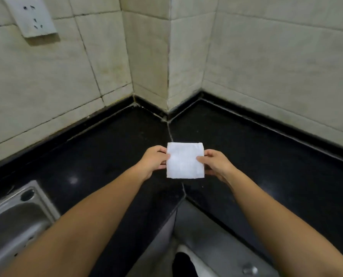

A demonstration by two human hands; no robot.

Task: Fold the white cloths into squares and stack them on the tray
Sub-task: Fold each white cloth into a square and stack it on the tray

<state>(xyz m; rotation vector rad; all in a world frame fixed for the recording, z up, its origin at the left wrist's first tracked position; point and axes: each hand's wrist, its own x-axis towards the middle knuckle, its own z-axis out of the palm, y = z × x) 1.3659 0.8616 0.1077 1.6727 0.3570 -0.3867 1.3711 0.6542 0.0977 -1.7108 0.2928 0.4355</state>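
Steel sink is showing at far left, cut off by the frame edge, matte and dented. Left hand is pinching the cloth's left edge, thumb on top. Cloth, white, soft-textured, folded into a neat square, is sitting between both hands over the glossy black desk corner. Right hand is pinching its right edge; fingers underneath are hidden.

The cloth is plain white, without pattern. The counter is glossy black (faintly speckled). The wall tiles are cream with dark grout lines. The socket is white. The sink is silver-grey steel.
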